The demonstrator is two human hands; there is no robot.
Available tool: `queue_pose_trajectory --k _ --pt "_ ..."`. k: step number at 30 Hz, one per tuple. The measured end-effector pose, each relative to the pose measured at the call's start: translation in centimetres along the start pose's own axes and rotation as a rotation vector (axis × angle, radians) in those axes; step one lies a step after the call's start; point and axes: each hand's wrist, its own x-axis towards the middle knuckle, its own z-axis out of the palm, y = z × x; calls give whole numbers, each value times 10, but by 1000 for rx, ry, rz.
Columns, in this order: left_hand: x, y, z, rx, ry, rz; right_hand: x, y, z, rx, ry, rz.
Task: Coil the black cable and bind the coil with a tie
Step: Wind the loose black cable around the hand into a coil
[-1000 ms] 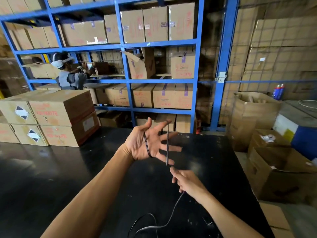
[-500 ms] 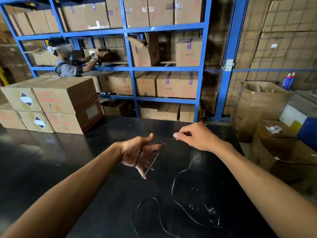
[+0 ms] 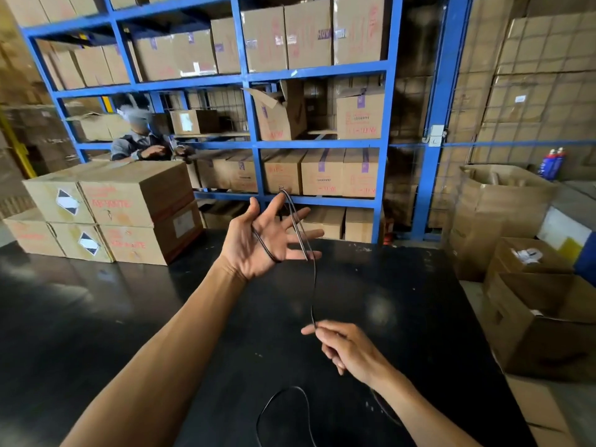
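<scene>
My left hand (image 3: 258, 243) is raised over the black table (image 3: 96, 317), palm toward me and fingers spread. The thin black cable (image 3: 313, 285) is looped around that hand, crossing the palm and passing over the fingertips. From the fingers the cable drops to my right hand (image 3: 346, 348), which pinches it between thumb and fingers lower and nearer to me. The loose remainder lies in a curl on the table near the front edge. No tie is visible.
Stacked cardboard boxes (image 3: 129, 214) sit at the table's far left. Blue shelving (image 3: 254, 143) full of boxes stands behind, with another person (image 3: 142, 140) working there. Open cartons (image 3: 541, 317) stand on the floor to the right of the table.
My right hand has come down from beside the left hand's fingers toward me, drawing the cable over the left fingertips. My left hand has lifted and spread its fingers again.
</scene>
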Motion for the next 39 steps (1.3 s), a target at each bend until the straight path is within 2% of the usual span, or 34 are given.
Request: queue_pose_trajectory --k 2,6,9,13,16,18,22,25,28,33,36,39 --pt "3 2 7 29 -116 -71 -2 7 0 -108 23 71" --pt "0 -3 19 69 -282 -284 16 1 -29 -396 271 197" --pt "-3 -16 20 144 -323 -478 38 -15 -60 -544 410 196" --pt "-5 -41 14 307 -282 -729 52 -64 -96 -671 338 112" --pt "-5 -60 5 441 -163 -836 54 -101 -114 -826 222 56" --pt "-5 -66 -5 478 -64 -821 54 -113 -114 -882 165 53" --pt "-5 -58 -25 401 190 -618 42 -114 -99 -855 198 -10" --pt "-4 -48 -30 234 367 -380 21 -99 -78 -635 217 -69" --pt "-1 -35 -26 76 412 -149 7 -76 -52 -384 140 -58" --pt "3 -20 -18 -52 277 -25 -1 -30 -24 -199 34 13" --pt "1 -18 -11 -72 38 -37 -2 -15 -18 -83 -4 51" --pt "-3 -19 1 -49 -198 -115 1 -12 -24 -106 -25 94"
